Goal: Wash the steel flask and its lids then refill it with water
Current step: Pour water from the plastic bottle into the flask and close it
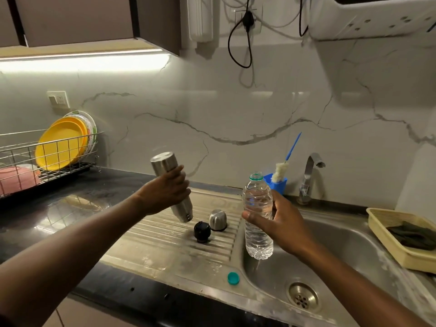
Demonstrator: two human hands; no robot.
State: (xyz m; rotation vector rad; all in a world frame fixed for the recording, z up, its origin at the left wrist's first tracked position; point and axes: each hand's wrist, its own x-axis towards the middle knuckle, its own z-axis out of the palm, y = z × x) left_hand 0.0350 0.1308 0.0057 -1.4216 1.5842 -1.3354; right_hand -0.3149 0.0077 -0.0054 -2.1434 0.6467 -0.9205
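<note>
Marble-veined wall panels run behind a black glossy desk (99,190) and a ribbed stainless draining board (165,241), wet in patches. I see my left hand (162,192) wrapped tight around the brushed steel flask (171,182), which is tilted with its mouth down over the board. My right hand (283,223) grips a clear ridged plastic bottle (257,215) (uncapped, full of water) upright at the edge of the sink (354,246). On the ribs just below the flask sit the domed steel lid (217,220) and the round black stopper (202,231), close together. A small teal cap (233,278) lies near the sink's front rim.
</note>
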